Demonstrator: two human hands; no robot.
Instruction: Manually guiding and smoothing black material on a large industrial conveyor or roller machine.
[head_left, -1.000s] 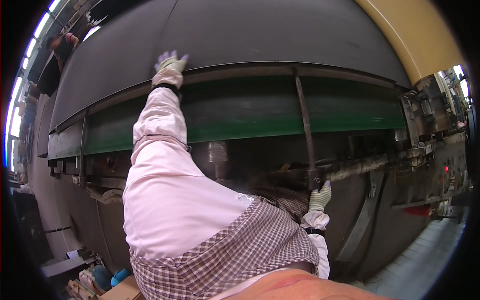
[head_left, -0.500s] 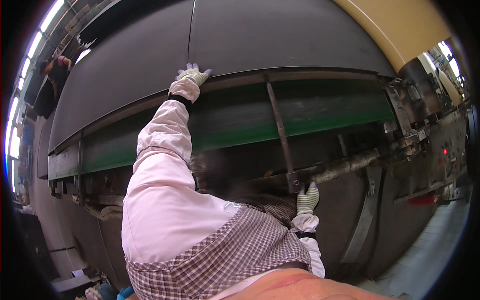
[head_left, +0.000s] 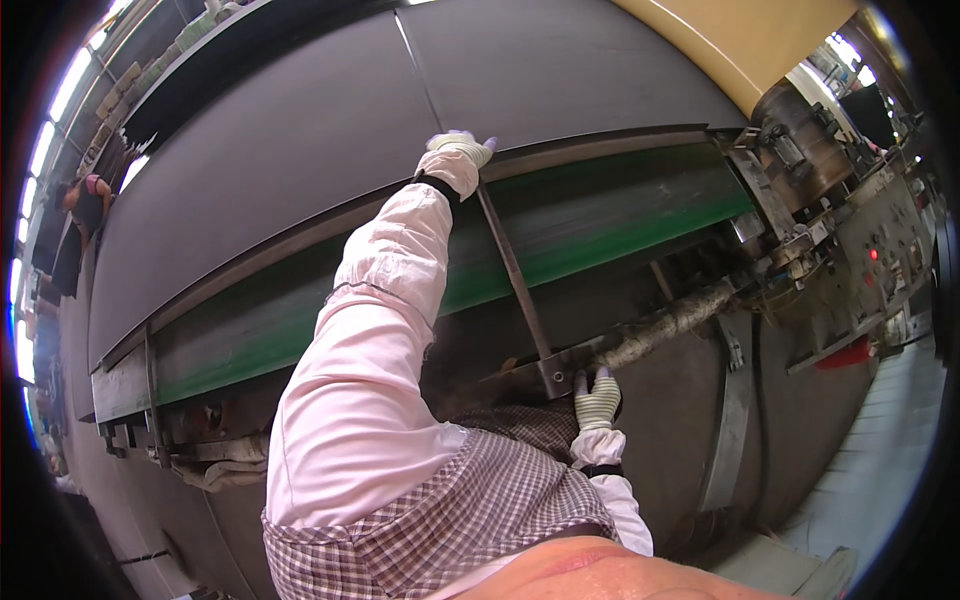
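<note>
Two wide dark grey sheets (head_left: 250,170) lie side by side on the machine, a narrow gap (head_left: 420,75) between them. My left hand (head_left: 460,150), in a striped glove with pale purple fingertips, lies on the sheets' near edge where the gap ends. Its fingers look spread, the thumb pointing right. Lower down, my right hand (head_left: 598,402), gloved alike, has its fingers up against a metal bracket (head_left: 557,376) at the foot of a slanted bar (head_left: 515,275). Those fingers are apart and partly hidden, and no loose thing shows in them.
Below the sheets runs a green-edged belt (head_left: 600,235). A wrapped pipe (head_left: 670,320) leads right toward a control panel (head_left: 880,270) with a red light. A large tan roll or cover (head_left: 710,40) curves at the upper right. Another person (head_left: 88,205) stands at the far left.
My left hand and the gap between the sheets have shifted right, closer to the slanted bar's top. My right hand stays by the bracket. The whole view has turned slightly.
</note>
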